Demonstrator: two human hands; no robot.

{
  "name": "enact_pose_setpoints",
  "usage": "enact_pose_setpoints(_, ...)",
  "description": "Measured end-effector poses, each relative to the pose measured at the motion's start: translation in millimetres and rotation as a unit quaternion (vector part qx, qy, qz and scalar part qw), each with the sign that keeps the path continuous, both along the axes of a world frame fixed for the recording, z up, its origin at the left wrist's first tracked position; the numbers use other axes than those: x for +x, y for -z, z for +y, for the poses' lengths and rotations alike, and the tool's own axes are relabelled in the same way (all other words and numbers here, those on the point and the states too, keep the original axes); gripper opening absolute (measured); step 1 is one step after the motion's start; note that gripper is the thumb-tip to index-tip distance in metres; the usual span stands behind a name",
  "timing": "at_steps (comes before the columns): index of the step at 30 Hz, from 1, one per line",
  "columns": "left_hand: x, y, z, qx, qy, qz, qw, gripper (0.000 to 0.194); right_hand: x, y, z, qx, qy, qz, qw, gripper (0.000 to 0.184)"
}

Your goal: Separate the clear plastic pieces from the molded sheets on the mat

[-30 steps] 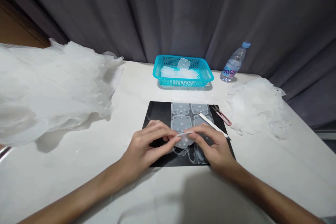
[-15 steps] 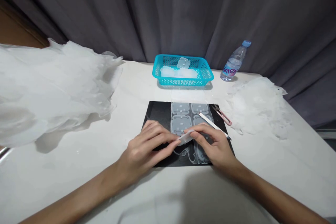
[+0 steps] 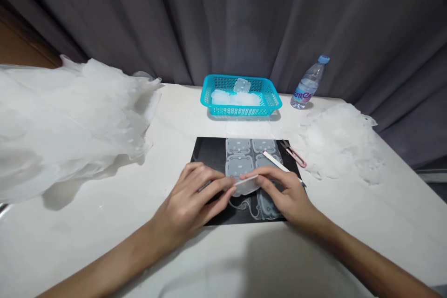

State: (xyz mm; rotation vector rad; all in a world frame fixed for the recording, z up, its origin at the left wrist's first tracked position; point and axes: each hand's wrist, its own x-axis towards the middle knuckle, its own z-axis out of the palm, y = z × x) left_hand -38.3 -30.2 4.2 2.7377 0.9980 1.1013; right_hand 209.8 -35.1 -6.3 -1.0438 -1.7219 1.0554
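Observation:
Between my two hands is a small translucent square silicone-like piece (image 3: 246,187), tilted up above the black mat (image 3: 209,149). My left hand (image 3: 195,195) pinches its left edge, thumb below the fingers. At the right edge, my right hand (image 3: 284,191) grips it between thumb and index finger. Under and behind my hands, a translucent molded sheet (image 3: 239,165) of similar squares lies on the mat, with a loose curled trimming strip (image 3: 244,205) near its front. A white craft knife (image 3: 279,162) rests on the sheet, partly behind my right hand.
Pink-handled thread snips (image 3: 295,154) lie at the mat's right edge. Behind stands a blue basket (image 3: 240,111) with several translucent pieces, and a water bottle (image 3: 307,86). A large heap of translucent sheets (image 3: 77,125) is at left; a pile of scraps (image 3: 342,139) sits at right.
The held piece has been tilted so more of its face shows towards me. Both hands keep their grip and have barely moved. The whole view has shifted slightly.

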Motion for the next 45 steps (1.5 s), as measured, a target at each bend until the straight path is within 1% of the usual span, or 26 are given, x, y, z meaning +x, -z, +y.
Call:
enact_pose_setpoints(2,0,1.9,1,-0.07,-0.005,0.011,0.998,0.02,12,-2.5,8,0.031,0.065,-0.008,0.997,0.019)
enact_pose_setpoints(4,1,5.0,1,-0.121,0.024,0.035,0.992,0.025,31,-5.5,21,0.069,0.169,-0.006,0.983,0.018)
enact_pose_setpoints(6,3,8.8,-2,-0.145,0.088,0.08,0.982,0.034,56,-9.0,36,0.127,0.279,-0.009,0.952,0.018)
enact_pose_setpoints(7,4,10.7,-3,-0.149,0.119,0.103,0.976,0.035,71,-10.6,44,0.159,0.322,-0.018,0.933,0.019)
enact_pose_setpoints(8,6,12.5,-5,-0.15,0.141,0.123,0.971,0.035,86,-12.0,51,0.188,0.371,-0.018,0.909,0.02)
enact_pose_setpoints(10,9,15.9,-8,-0.152,0.155,0.144,0.965,0.032,116,-13.4,62,0.231,0.456,-0.017,0.859,0.021)
enact_pose_setpoints(12,10,18.3,-8,-0.158,0.152,0.144,0.965,0.026,143,-12.2,70,0.251,0.513,-0.028,0.82,0.022)
enact_pose_setpoints(13,9,18.8,-8,-0.164,0.153,0.142,0.964,0.025,154,-10.7,72,0.247,0.532,-0.047,0.809,0.022)
enact_pose_setpoints(15,7,18.1,-5,-0.176,0.166,0.142,0.96,0.026,170,-6.6,76,0.225,0.543,-0.071,0.806,0.024)
enact_pose_setpoints(18,1,12.7,0,-0.199,0.183,0.154,0.95,0.028,177,-0.5,80,0.205,0.548,-0.089,0.806,0.026)
enact_pose_setpoints(21,-3,4.8,3,-0.212,0.183,0.159,0.947,0.025,172,1.1,83,0.222,0.559,-0.088,0.794,0.028)
enact_pose_setpoints(24,-4,-0.9,5,-0.203,0.175,0.16,0.95,0.022,167,-4.5,81,0.245,0.558,-0.075,0.79,0.027)
enact_pose_setpoints(26,-3,-2.3,6,-0.197,0.17,0.161,0.952,0.019,170,-12.6,78,0.233,0.548,-0.06,0.801,0.024)
enact_pose_setpoints(27,-3,-2.3,6,-0.197,0.17,0.161,0.952,0.018,174,-17.8,75,0.216,0.538,-0.053,0.813,0.023)
enact_pose_setpoints(29,-3,-1.4,7,-0.199,0.17,0.156,0.952,0.017,187,-30.1,68,0.16,0.501,-0.037,0.849,0.024)
enact_pose_setpoints(31,-4,0.0,8,-0.202,0.17,0.153,0.952,0.017,204,-43.3,58,0.092,0.438,-0.051,0.893,0.028)
enact_pose_setpoints(32,-3,0.7,9,-0.205,0.171,0.153,0.952,0.017,212,-49.4,51,0.045,0.382,-0.071,0.92,0.03)
enact_pose_setpoints(33,-3,1.3,9,-0.207,0.171,0.154,0.951,0.017,220,-54.4,44,-0.044,0.269,-0.115,0.955,0.031)
enact_pose_setpoints(34,-3,1.8,9,-0.21,0.172,0.155,0.95,0.017,228,-58.1,37,-0.125,0.174,-0.153,0.965,0.034)
enact_pose_setpoints(35,-3,2.2,9,-0.214,0.174,0.157,0.948,0.018,235,-60.0,31,-0.182,0.113,-0.183,0.959,0.037)
enact_pose_setpoints(36,-3,2.5,9,-0.216,0.175,0.16,0.947,0.018,241,-59.9,26,-0.238,0.066,-0.208,0.946,0.037)
enact_pose_setpoints(37,-3,2.6,9,-0.218,0.175,0.164,0.946,0.019,248,-58.0,22,-0.275,0.046,-0.224,0.934,0.037)
enact_pose_setpoints(38,-2,2.6,9,-0.22,0.175,0.168,0.945,0.019,254,-54.3,19,-0.3,0.043,-0.231,0.925,0.037)
enact_pose_setpoints(40,-1,1.9,9,-0.219,0.175,0.17,0.945,0.019,269,-43.5,16,-0.312,0.062,-0.227,0.92,0.034)
enact_pose_setpoints(43,0,0.2,9,-0.215,0.177,0.16,0.947,0.018,292,-27.8,14,-0.271,0.115,-0.213,0.932,0.027)
enact_pose_setpoints(45,2,-0.3,9,-0.211,0.181,0.157,0.948,0.018,302,-23.6,14,-0.257,0.143,-0.254,0.921,0.03)
